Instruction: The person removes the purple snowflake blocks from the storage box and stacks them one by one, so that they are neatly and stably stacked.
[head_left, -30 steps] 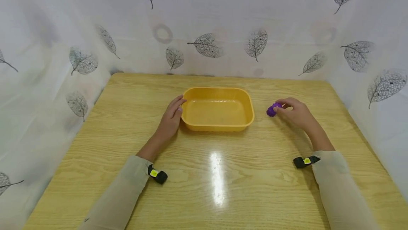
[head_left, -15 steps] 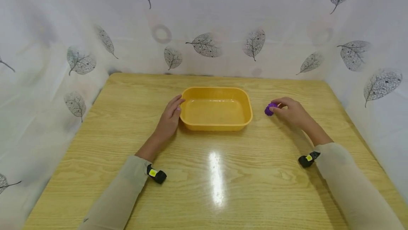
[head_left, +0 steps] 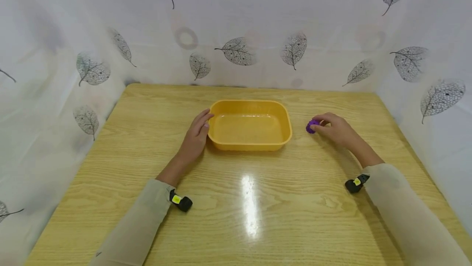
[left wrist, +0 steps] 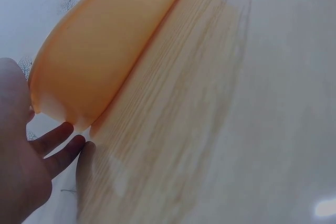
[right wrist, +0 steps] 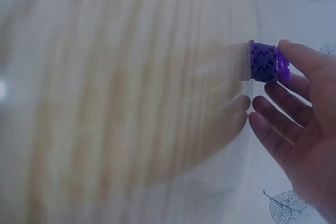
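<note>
To the right of the yellow plastic tray (head_left: 250, 147), my right hand (head_left: 335, 130) pinches a small purple cylinder (head_left: 312, 126) between thumb and fingers. In the right wrist view the cylinder (right wrist: 263, 62) has a brick-like pattern on its side and a brighter purple end, where the thumb and a finger touch it; it stands upright at the tabletop. The other fingers of that hand (right wrist: 310, 114) spread just beside it. My left hand (head_left: 193, 139) rests at the tray's left end, its fingers loosely extended against the wall, as the left wrist view shows on the tray (left wrist: 100, 51) too.
The wooden table (head_left: 221, 200) reaches back to a white leaf-patterned cloth (head_left: 258, 20), which also hangs on both sides. A bright light reflection lies on the table in front of the tray. Each sleeve cuff carries a black wrist camera (head_left: 183, 203).
The purple cylinder has gone from lying tilted to standing more upright in my right hand. My right forearm has swung outward to the right. The left hand stays at the tray.
</note>
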`<state>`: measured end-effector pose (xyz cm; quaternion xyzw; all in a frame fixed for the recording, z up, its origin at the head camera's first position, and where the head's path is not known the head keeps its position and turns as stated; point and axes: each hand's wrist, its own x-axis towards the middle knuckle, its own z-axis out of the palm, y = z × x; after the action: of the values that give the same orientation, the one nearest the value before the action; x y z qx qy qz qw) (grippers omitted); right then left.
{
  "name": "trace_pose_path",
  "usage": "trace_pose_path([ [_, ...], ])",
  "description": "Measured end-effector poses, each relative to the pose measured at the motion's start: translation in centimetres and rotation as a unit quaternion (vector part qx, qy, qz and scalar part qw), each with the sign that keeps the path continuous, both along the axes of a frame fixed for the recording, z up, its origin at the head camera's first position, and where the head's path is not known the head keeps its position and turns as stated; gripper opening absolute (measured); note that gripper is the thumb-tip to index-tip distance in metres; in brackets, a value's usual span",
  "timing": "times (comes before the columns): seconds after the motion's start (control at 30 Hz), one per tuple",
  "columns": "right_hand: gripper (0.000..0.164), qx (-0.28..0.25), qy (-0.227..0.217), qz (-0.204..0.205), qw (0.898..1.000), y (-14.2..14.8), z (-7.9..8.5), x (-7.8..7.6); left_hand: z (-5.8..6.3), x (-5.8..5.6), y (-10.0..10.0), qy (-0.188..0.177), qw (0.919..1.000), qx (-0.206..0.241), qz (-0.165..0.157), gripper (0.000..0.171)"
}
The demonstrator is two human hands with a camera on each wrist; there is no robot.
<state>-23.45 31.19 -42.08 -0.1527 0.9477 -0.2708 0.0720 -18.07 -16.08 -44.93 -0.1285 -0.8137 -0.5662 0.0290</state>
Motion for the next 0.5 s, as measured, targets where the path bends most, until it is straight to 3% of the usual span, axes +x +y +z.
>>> trace_pose_path([
  [0.27,0.046,0.020,-0.007,0.000,1.000,-0.14,0.07,-0.13,0.55,0.21,0.08,-0.002,1.0000,0.005,-0.002,0.044],
  [0.3,0.047,0.021,-0.009,-0.003,1.000,-0.17,0.10,-0.11,0.05,-0.02,0.00,0.004,1.0000,0.003,-0.001,0.044],
  [0.5,0.047,0.024,-0.017,-0.010,1.000,-0.54,0.26,0.01,0.09,0.07,-0.02,0.003,1.0000,-0.001,-0.001,0.045],
])
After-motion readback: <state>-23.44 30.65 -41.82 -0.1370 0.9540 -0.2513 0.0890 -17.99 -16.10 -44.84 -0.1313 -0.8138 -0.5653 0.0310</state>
